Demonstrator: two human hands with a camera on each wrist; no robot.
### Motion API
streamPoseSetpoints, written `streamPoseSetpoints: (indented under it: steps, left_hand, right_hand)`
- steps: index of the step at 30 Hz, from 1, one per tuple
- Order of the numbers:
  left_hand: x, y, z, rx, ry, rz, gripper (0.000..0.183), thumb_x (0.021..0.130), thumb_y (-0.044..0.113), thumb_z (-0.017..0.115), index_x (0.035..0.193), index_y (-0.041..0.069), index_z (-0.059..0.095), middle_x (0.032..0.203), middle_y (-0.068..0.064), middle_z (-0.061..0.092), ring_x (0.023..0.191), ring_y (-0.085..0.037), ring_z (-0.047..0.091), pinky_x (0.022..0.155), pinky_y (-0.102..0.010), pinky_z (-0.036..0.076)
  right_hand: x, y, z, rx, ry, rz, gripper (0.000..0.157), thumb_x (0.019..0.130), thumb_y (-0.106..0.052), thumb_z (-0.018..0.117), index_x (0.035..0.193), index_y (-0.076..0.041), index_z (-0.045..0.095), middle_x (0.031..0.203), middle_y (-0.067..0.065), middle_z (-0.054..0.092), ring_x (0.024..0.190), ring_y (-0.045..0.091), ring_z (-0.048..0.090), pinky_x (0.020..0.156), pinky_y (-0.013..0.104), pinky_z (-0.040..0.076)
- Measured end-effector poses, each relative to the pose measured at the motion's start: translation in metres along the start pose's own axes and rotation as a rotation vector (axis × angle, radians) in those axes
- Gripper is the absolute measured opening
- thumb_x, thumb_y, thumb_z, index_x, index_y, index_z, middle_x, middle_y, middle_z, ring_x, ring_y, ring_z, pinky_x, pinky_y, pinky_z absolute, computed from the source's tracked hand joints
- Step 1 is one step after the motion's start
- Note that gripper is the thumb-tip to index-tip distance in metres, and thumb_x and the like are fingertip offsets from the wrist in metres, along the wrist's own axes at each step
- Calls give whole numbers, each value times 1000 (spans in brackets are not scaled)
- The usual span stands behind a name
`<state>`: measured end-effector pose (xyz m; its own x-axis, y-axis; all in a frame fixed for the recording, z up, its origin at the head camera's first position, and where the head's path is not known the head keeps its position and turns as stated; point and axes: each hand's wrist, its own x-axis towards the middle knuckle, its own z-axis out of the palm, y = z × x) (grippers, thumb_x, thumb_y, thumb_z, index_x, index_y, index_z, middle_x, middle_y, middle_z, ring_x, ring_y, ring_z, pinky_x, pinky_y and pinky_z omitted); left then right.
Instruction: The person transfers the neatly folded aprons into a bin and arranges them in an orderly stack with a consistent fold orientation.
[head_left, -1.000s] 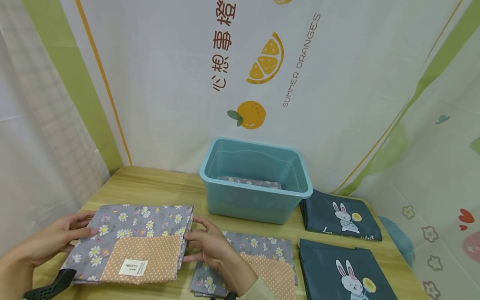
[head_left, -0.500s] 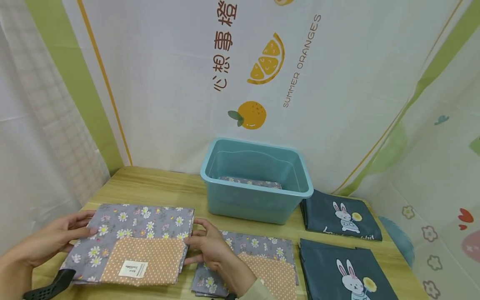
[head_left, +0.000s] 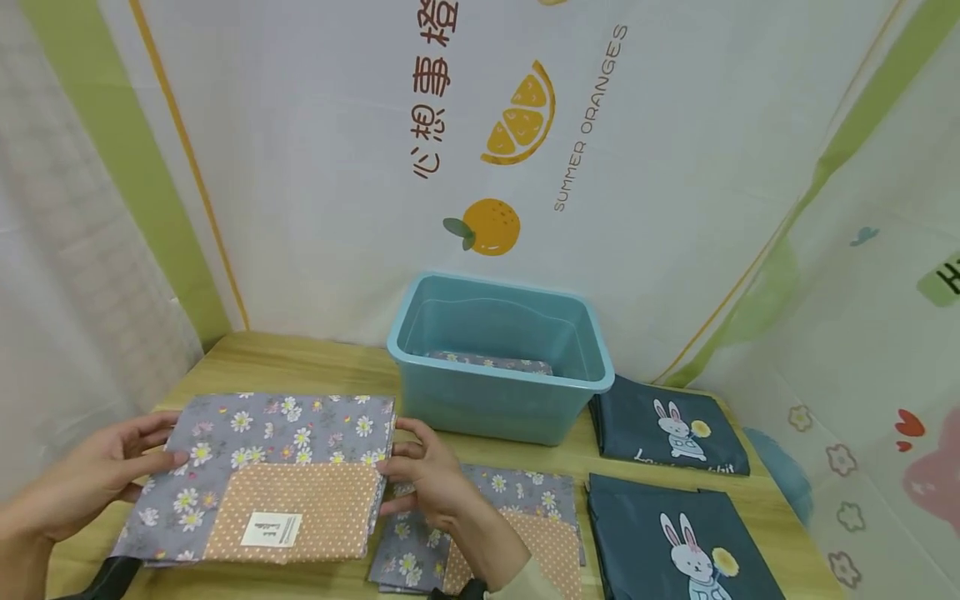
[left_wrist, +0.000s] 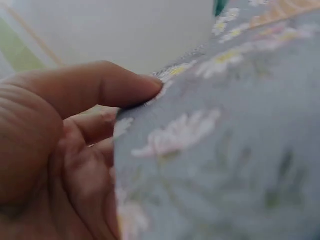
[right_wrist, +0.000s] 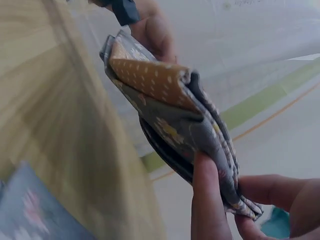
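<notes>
A folded grey floral apron (head_left: 273, 429) with a dotted orange pocket and a white label is held up between both hands. My left hand (head_left: 112, 475) grips its left edge, thumb on top and fingers underneath, as the left wrist view shows. My right hand (head_left: 431, 475) pinches its right edge; in the right wrist view the stacked folds (right_wrist: 172, 110) stand edge-on above the table. Partly behind the right forearm lies a second folded floral apron (head_left: 551, 542) with the same dotted pocket.
A blue plastic bin (head_left: 480, 408) stands at the back with a folded floral piece (head_left: 491, 362) inside. Two dark folded pieces with rabbit prints, a far one (head_left: 637, 425) and a near one (head_left: 637, 533), lie on the wooden table (head_left: 315, 354). Printed curtains surround it.
Both hands hold still at first, then the held apron rises slightly and shifts a little right. The head view has turned slightly, moving the background left.
</notes>
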<state>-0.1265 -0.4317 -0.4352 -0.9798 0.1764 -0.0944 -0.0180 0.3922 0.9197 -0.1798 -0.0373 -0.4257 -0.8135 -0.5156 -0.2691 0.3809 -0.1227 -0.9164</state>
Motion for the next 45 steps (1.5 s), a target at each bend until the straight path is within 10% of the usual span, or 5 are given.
streamPoseSetpoints:
  steps: [4, 9, 15, 29, 45]
  left_hand:
    - [0, 9, 13, -14, 29, 37, 57, 105, 5, 49, 156, 5, 25, 115, 43, 51, 93, 1, 67, 63, -36, 59]
    - [-1, 19, 26, -82, 13, 129, 56, 103, -3, 47, 144, 33, 37, 137, 18, 61, 97, -2, 67, 56, -31, 53]
    - [3, 41, 32, -146, -82, 131, 69, 105, -1, 44, 154, -17, -2, 148, 18, 50, 107, -1, 65, 61, -33, 56]
    - [32, 113, 78, -188, -117, 172, 62, 103, 3, 52, 154, -9, 18, 126, 22, 65, 90, -19, 73, 64, -42, 62]
    - [94, 200, 109, -174, -134, 140, 75, 101, 12, 57, 160, -3, 13, 151, -31, 42, 94, -12, 71, 72, -38, 63]
  right_hand:
    - [-12, -15, -13, -20, -26, -15, 69, 94, -3, 65, 154, -14, 35, 133, 15, 49, 101, 22, 56, 55, 26, 60]
    - [-33, -30, -25, -78, -28, -56, 66, 94, -6, 65, 153, -13, 36, 138, 19, 46, 104, 24, 59, 55, 26, 59]
    - [-56, -47, -39, -112, -15, -81, 65, 96, -7, 62, 154, -13, 34, 122, 9, 48, 90, 14, 58, 54, 24, 58]
    - [-86, -95, -77, -262, 32, -107, 72, 97, -8, 60, 159, -10, 22, 132, 15, 43, 99, 14, 57, 59, 25, 59]
    - [-102, -150, -129, -306, 128, -93, 76, 102, -8, 50, 164, -19, 7, 161, 19, 16, 138, 23, 42, 62, 23, 58]
